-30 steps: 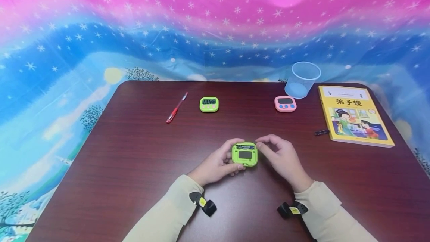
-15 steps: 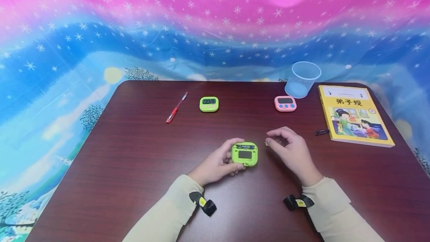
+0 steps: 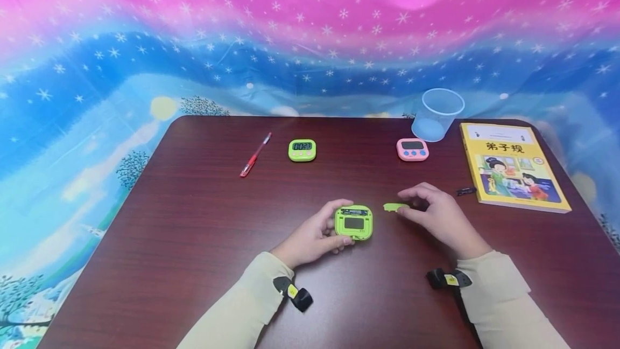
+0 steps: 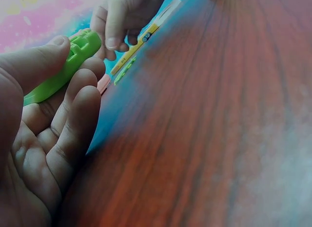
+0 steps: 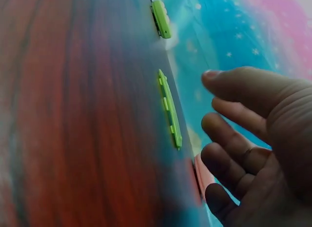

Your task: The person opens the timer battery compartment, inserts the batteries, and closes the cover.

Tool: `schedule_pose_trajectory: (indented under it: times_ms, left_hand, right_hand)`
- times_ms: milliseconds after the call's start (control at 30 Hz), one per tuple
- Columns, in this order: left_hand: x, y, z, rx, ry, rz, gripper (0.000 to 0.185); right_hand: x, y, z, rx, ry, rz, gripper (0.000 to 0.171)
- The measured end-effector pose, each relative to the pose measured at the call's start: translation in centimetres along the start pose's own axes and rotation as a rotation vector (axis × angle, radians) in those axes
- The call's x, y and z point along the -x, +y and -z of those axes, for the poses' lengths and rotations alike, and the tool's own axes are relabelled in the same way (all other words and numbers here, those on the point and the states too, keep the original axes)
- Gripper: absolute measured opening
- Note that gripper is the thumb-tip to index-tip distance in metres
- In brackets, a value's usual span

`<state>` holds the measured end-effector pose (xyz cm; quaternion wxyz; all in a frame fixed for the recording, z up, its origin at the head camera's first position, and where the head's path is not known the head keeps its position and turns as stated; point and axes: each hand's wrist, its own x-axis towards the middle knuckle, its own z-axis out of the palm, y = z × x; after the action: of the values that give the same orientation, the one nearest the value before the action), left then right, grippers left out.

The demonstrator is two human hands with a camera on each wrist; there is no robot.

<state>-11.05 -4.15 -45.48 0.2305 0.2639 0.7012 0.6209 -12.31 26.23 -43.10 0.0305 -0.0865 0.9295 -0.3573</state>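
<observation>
Backdrop: a draped cloth (image 3: 310, 31) printed with pink and blue bands, white snowflakes and small trees hangs behind and around the scene.
Surface: a dark red-brown wood-grain top (image 3: 194, 241) with rounded far corners and a smooth, slightly glossy finish.
Book: a yellow picture book (image 3: 514, 166) lies flat at the far right, long axis running away from the person, cover up.
Cup: a clear plastic cup (image 3: 437, 114) lies tilted just left of the book's far end, mouth upward.
Left hand: the left hand (image 3: 312, 236) grips the green timer, thumb on its near edge and fingers curled over the far left corner.
Right hand: the right hand (image 3: 438, 217) rests on the surface with fingers loosely bent, its grip open, fingertips at the battery cover.
Green timer: the held timer (image 3: 353, 222) is a rounded plastic square lying back-side up near the middle, battery bay along its far edge.
Other timers: a green timer (image 3: 302, 150) showing digits and a pink one (image 3: 412, 149) sit well apart in the far row.
Pen: a red pen (image 3: 255, 155) lies diagonally at far left.
Battery cover: a thin green plastic strip (image 3: 394, 207) lies flat just right of the held timer, long axis left to right.
Small dark object: lies by the book's left edge (image 3: 465, 191); too small to identify.
</observation>
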Motion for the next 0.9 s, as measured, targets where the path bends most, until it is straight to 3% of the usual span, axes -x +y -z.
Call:
schedule_pose_trajectory:
  times_ms: [367,600,900]
  left_hand:
    - [-0.1,-0.2,0.0,0.005,0.002,0.001,0.071]
    - [-0.1,-0.3,0.0,0.004,0.002,-0.002,0.072]
    - [-0.1,-0.3,0.0,-0.012,0.004,0.002,0.071]
  right_hand:
    - [-0.1,0.2,-0.4,0.055,-0.035,0.000,0.033]
    - [-0.2,0.0,-0.6,0.089,-0.028,-0.017,0.016]
    - [-0.1,-0.5,-1.0,-0.025,-0.002,-0.095,0.015]
